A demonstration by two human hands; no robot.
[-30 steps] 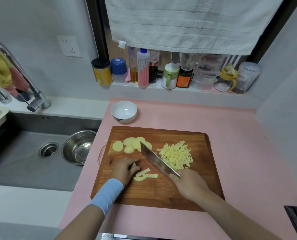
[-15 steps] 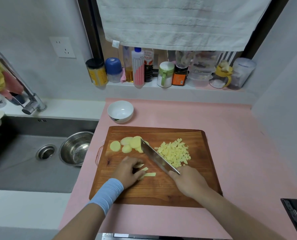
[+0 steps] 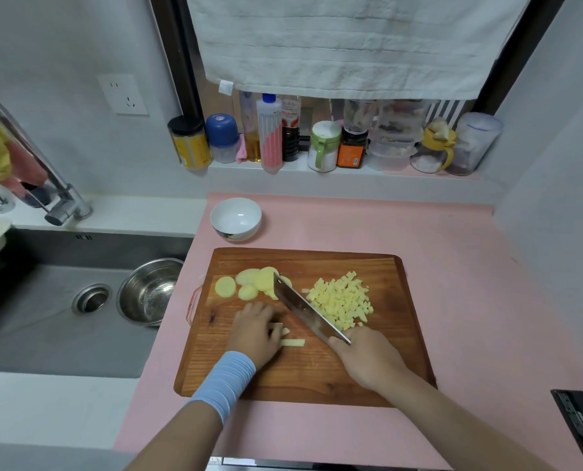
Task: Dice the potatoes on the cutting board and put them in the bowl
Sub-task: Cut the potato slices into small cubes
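Pink worktop (image 3: 453, 266) next to the sink (image 3: 45, 317), w/ the wooden cutting board (image 3: 317, 379) set in the middle of it. Change over the last sec: the potato strips (image 3: 293, 342), which lay fanned out loose by the left hand (image 3: 254, 331), have been raked together. That hand now sits over them w/ fingers curled down, pinning the bundle to the board, & only one strip lies in the open just beside the fingertips. The right hand (image 3: 368, 358) is wrapped tight round the handle of the cleaver (image 3: 308, 312). The blade has hardly shifted: it slants away across the board, tip by the potato slices (image 3: 245, 283), w/ the potato dice (image 3: 341, 302) heaped on its right side. Can't tell if the edge rests on the wood or hangs just above it. Meaning, prob.: the strips are lined up for the crosscut, so another batch of dice comes next. Task looks approx. midway. One heap is diced, several round slices at the board's far left are uncut, & the white bowl (image 3: 237, 232), past the board's far-left corner, has no potato in it yet. A steel bowl (image 3: 147, 290) sits in the sink, well apart from the work. Main risk is the curled fingertips being so near the blade's path.
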